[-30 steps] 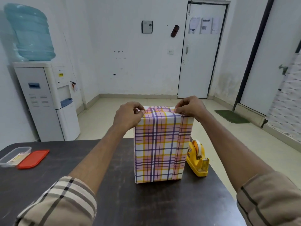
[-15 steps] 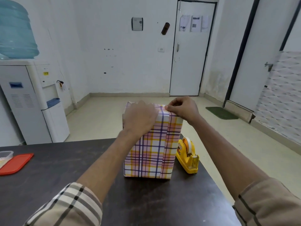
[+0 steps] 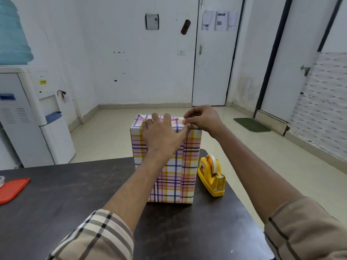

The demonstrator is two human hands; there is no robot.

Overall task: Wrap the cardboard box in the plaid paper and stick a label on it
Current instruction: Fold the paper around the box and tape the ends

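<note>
The box wrapped in plaid paper (image 3: 185, 166) stands upright near the far edge of the dark table (image 3: 65, 203). My left hand (image 3: 161, 136) lies flat with spread fingers over the top front edge of the box, pressing the paper down. My right hand (image 3: 202, 119) pinches the paper at the top right corner of the box. A vertical paper seam runs down the front face. No label is visible.
A yellow tape dispenser (image 3: 212, 175) sits just right of the box, close to the table's right edge. A red lid (image 3: 11, 188) lies at the table's left edge. A water dispenser (image 3: 30, 113) stands on the floor at left.
My left hand went from pinching the top left corner to lying flat across the top front of the box. My right hand stayed at the top right corner. The view shifted slightly.
</note>
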